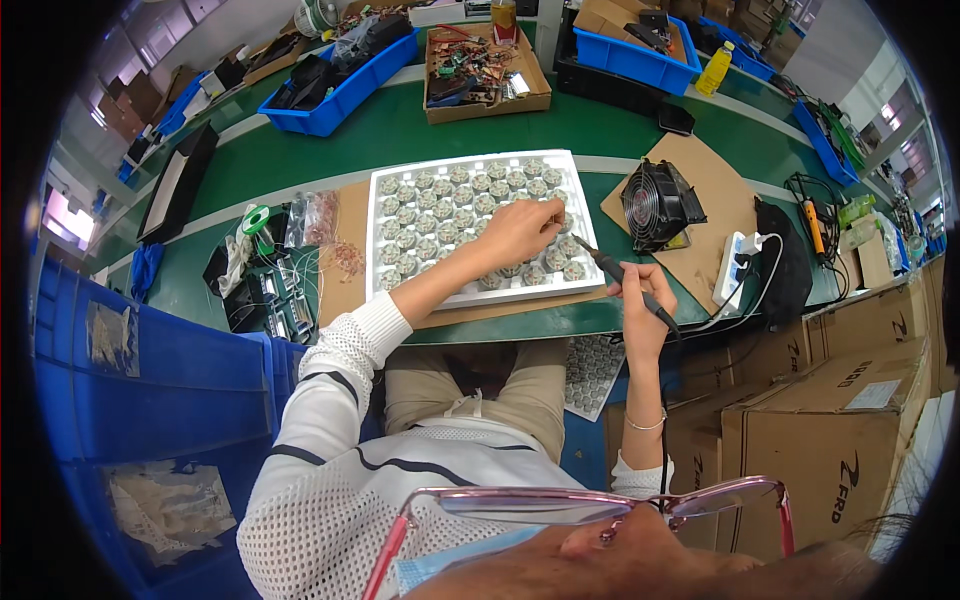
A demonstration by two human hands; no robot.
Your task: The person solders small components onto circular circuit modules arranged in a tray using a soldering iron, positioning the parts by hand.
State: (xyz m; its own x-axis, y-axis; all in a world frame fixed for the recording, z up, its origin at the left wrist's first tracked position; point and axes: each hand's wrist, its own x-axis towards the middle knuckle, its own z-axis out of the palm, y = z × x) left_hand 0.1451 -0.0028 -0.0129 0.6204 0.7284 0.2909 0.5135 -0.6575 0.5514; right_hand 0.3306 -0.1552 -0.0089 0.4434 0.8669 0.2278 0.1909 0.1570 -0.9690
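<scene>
A white foam tray (470,299) lies on the bench in front of me, filled with rows of small round metallic parts (425,225). My left hand (522,232) reaches over the tray's right half. Its fingertips are pinched together close to the parts, and what they hold is hidden. In my right hand (645,295), just off the tray's lower right corner, is a soldering iron (608,264). The iron's tip points up and left toward the parts near my left fingers, and its cable hangs down past my right wrist.
Right of the tray stands a black fan (660,205) on cardboard, beside a white power strip (735,268). Leftward lie a green solder spool (257,220) and bagged small parts (318,215). Blue bins (345,90) and a cardboard box of scraps (487,108) stand behind. Cartons (820,430) flank my right.
</scene>
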